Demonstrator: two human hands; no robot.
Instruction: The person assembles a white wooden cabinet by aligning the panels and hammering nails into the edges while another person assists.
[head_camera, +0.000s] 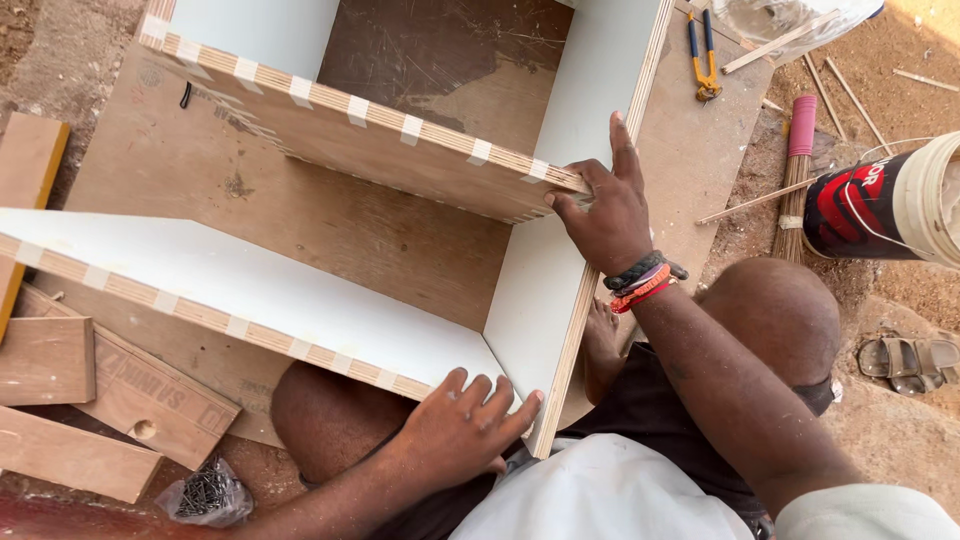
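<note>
Head view: plywood cabinet frame (560, 300) lies on a board (200, 190). Left hand (465, 425) at 6 o'clock presses flat on the near shelf corner (300, 315). Right hand (605, 210) at 2 o'clock grips the far shelf's end (400, 150) where it meets the side panel. Pliers (705, 55) at 1 o'clock; bucket (890, 200) at 3 o'clock; bag of nails (205, 492) at 7 o'clock.

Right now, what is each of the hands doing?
Left hand: open, pressed on the lower plywood shelf.
Right hand: gripping the upper shelf's end.
</note>
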